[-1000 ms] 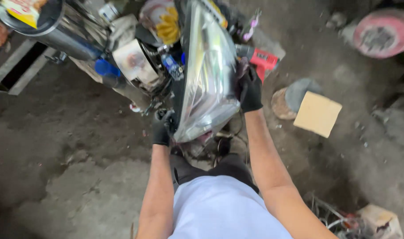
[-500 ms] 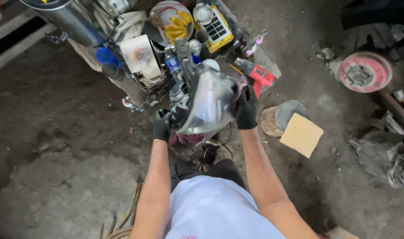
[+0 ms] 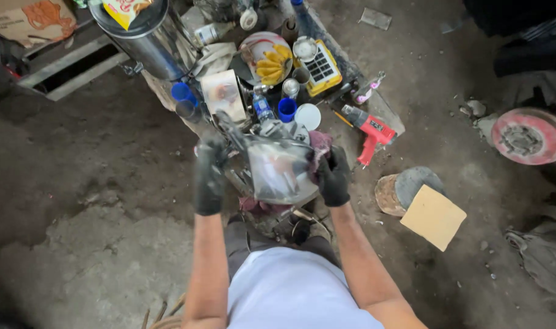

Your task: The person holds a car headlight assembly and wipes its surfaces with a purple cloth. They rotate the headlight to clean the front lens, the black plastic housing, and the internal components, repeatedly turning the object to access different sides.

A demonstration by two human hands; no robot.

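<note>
Both my hands wear black gloves and hold a car headlight unit (image 3: 281,167) with a clear lens in front of my chest. My left hand (image 3: 209,176) grips its left edge, and my right hand (image 3: 334,176) grips its right edge, over a dark red rag. The headlight hangs above a cluttered low bench (image 3: 375,103). My knees and white shirt fill the bottom of the view.
On the bench lie a red heat gun (image 3: 369,128), a yellow solar lamp (image 3: 320,70), blue cups (image 3: 287,108), a bottle and a metal drum (image 3: 147,42). A stump with a tan square pad (image 3: 433,216) stands at right, a red brake disc (image 3: 527,135) farther right.
The headlight has come down from an upright, raised position to lie lower and flatter in my hands. My view has pulled back and upward, showing more of the bench.
</note>
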